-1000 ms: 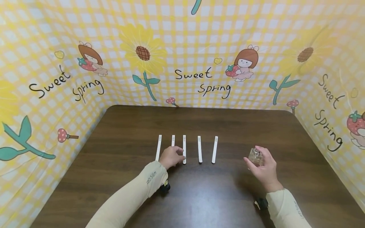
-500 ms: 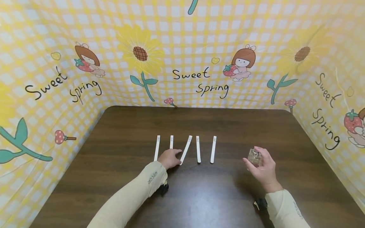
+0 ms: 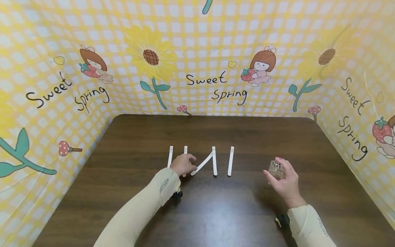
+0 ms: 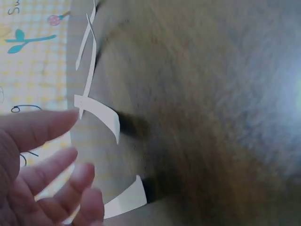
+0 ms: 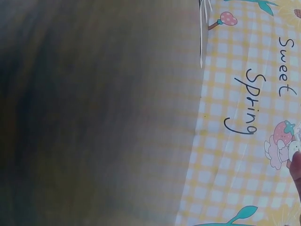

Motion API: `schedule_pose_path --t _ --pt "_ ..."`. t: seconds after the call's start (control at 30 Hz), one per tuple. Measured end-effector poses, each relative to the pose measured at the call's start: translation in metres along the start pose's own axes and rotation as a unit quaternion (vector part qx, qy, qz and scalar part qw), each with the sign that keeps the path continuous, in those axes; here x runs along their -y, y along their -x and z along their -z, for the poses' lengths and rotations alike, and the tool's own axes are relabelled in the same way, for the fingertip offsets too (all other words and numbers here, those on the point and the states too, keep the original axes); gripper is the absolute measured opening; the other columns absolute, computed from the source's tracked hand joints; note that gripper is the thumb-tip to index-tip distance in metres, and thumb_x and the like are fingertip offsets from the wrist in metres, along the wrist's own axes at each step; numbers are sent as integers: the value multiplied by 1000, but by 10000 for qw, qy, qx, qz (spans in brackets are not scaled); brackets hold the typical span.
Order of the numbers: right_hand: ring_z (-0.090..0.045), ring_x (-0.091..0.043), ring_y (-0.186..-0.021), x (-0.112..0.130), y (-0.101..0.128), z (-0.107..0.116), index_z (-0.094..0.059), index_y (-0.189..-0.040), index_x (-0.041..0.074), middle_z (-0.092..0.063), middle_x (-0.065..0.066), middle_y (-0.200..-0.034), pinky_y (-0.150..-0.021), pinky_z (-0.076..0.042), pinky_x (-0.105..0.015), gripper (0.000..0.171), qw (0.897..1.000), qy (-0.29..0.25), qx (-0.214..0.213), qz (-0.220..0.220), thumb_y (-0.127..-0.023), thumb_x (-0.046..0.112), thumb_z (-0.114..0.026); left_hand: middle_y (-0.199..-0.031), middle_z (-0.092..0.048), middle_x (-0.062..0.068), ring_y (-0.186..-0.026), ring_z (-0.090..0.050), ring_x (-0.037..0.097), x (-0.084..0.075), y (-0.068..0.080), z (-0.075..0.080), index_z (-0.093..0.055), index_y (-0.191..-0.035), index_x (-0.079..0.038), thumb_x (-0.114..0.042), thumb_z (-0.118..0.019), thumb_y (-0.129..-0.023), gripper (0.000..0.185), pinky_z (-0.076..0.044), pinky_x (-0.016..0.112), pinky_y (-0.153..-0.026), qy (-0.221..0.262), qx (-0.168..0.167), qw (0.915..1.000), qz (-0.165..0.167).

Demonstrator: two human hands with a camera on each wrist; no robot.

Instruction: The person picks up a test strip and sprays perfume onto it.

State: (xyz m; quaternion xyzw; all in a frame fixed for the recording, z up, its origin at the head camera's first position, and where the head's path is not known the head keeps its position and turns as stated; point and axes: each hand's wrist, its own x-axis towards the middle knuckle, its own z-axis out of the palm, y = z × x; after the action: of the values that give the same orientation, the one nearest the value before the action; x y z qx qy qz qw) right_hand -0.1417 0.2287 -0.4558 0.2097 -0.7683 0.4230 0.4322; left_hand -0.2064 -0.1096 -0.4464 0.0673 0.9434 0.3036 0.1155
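Observation:
Several white paper strips lie in a row on the dark wooden table (image 3: 216, 212). My left hand (image 3: 191, 164) rests over the second strip (image 3: 185, 150), its fingertips at the near end of a tilted strip (image 3: 203, 164). That strip's far end touches the neighbouring straight strip (image 3: 214, 166). In the left wrist view my left hand's fingers (image 4: 51, 160) are spread and hold nothing, with strips (image 4: 99, 113) just beyond them. My right hand (image 3: 285, 180) holds a small clear glass bottle (image 3: 274, 168) upright, to the right of the last strip (image 3: 230, 161).
A yellow checked cloth (image 3: 197, 51) printed with sunflowers and "Sweet Spring" walls the table on the back and both sides. The outermost strip (image 3: 170, 156) lies left of my left hand. The right wrist view is blurred, showing table (image 5: 94, 117) and cloth (image 5: 244, 141).
The third strip has swung from straight to slanted, its far end moving right onto the fourth strip. My left hand drew slightly left. The right hand and bottle stayed put.

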Motion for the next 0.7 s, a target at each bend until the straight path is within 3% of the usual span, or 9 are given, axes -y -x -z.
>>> schedule_pose_path --t 0.13,0.23,0.4,0.57,0.7 --pt "-49 7 -91 -2 0 2 -54 -106 -10 -58 6 -103 -72 -42 -4 67 9999 -75 7 -112 -84 52 -65 -69 -63 -2 -46 -55 13 2 -9 -5 -66 -113 -7 -13 -78 -74 41 -46 28 -46 -243 413 9987 -198" --pt "-49 7 -91 -3 -1 3 -54 -105 -11 -58 7 -102 -72 -42 -4 67 9999 -104 17 -133 -84 51 -66 -63 -60 -4 -44 -53 12 1 -12 -8 -66 -113 -8 -12 -79 -74 41 -43 27 -40 -410 591 9969 -321" --pt "-49 6 -90 -2 -3 4 -54 -105 -12 -59 1 -98 -74 -41 -5 68 9999 -100 43 -128 -84 51 -66 -60 -59 -4 -47 -53 11 -4 -13 -8 -68 -108 -8 -7 -75 -74 34 -42 28 -42 -728 574 9951 -337" --pt "-49 5 -90 -3 -3 4 -54 -105 -11 -60 -2 -98 -75 -41 -5 70 9999 -93 30 -107 -82 54 -66 -70 -62 -3 -60 -55 15 -10 -13 -8 -71 -102 -12 -4 -74 -71 32 -44 32 -50 -1096 401 9931 -143" --pt "-49 5 -90 -3 -2 3 -54 -104 -11 -59 -10 -92 -75 -40 -5 69 9999 -97 25 -14 -82 54 -66 -81 -67 1 -68 -57 20 -13 -13 -10 -73 -97 -12 -4 -75 -70 28 -45 35 -53 -1117 292 9933 47"
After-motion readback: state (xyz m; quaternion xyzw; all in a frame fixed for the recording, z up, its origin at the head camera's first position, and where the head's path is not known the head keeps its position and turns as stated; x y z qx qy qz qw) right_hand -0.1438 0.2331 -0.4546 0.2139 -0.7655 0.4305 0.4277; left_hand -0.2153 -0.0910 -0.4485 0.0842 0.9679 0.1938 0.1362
